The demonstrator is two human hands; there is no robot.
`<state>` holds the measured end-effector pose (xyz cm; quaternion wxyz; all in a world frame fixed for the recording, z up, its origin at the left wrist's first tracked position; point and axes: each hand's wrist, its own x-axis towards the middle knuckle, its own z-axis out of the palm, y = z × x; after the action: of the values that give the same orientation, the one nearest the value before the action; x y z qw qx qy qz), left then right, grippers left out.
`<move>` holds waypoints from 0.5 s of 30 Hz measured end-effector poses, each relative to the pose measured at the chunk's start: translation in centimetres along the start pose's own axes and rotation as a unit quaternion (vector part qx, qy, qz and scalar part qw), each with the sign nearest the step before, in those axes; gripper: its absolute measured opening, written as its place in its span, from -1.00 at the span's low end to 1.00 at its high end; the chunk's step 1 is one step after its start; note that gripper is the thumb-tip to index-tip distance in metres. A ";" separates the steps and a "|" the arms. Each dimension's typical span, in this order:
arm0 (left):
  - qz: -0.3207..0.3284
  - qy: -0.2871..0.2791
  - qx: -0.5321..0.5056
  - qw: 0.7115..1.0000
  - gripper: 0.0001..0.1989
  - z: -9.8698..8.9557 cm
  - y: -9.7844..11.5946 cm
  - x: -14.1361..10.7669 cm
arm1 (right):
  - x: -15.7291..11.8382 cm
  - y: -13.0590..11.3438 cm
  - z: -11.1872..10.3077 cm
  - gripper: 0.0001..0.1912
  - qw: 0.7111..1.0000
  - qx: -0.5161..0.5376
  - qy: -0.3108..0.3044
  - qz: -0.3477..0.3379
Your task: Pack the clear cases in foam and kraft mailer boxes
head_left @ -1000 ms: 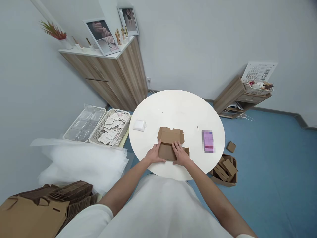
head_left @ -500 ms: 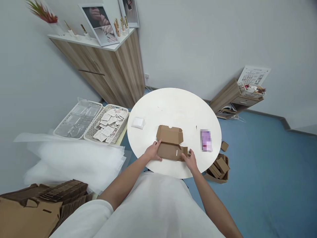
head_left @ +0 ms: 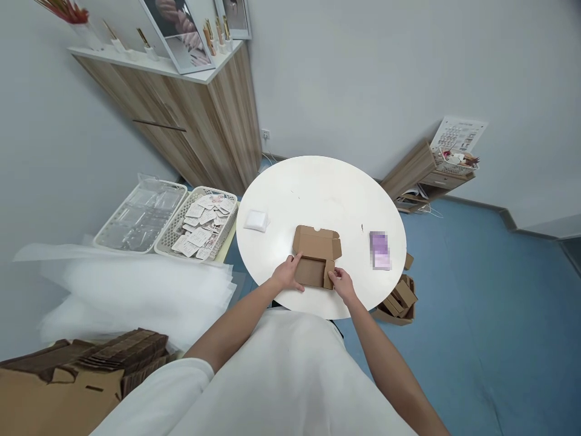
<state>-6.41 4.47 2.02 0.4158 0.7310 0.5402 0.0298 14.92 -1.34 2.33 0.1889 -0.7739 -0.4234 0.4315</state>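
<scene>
A brown cardboard box [head_left: 310, 272] lies partly folded near the front edge of the round white table [head_left: 327, 188], its lid raised on the far side. My left hand [head_left: 287, 274] is at the box's left end, thumb and fingers spread around that side. At the right end, the fingers of my right hand [head_left: 342, 283] pinch the upright side flap. To the left lies a white folded packet [head_left: 256, 221], and a purple pixelated item [head_left: 380, 250] is on the right.
Left of the table are a basket of cards [head_left: 200, 227], a tray of clear plastic pieces [head_left: 143, 215], translucent sheets [head_left: 136, 297] and flattened cardboard [head_left: 59, 399]. A carton of brown boxes [head_left: 399, 301] is on the floor at right.
The right end of the box has been folded up and inward, with my right hand moving left along with it. The view has shifted slightly.
</scene>
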 end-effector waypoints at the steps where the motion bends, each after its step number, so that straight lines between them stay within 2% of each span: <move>1: 0.004 0.000 -0.001 1.000 0.20 0.1 -0.1 0.0 | 0.1 0.0 0.2 -0.58 1.000 -0.028 0.011 0.001; 8: 0.060 -0.006 -0.024 0.998 0.15 0.5 -1.0 -0.4 | -0.1 -0.2 1.1 -0.71 0.979 -0.203 0.028 0.017; 11: 0.081 -0.014 -0.039 0.996 0.11 0.7 -1.4 -0.6 | -0.6 -0.1 1.5 -0.72 0.969 -0.245 0.027 0.030; 15: 0.074 -0.015 -0.040 0.996 0.10 0.9 -1.6 -0.7 | -0.9 0.0 1.9 -0.73 0.959 -0.277 0.031 0.046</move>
<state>-7.48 3.45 0.68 0.4492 0.7520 0.4772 0.0712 13.08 -2.22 1.73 -0.0397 -0.8277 -0.4839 0.2814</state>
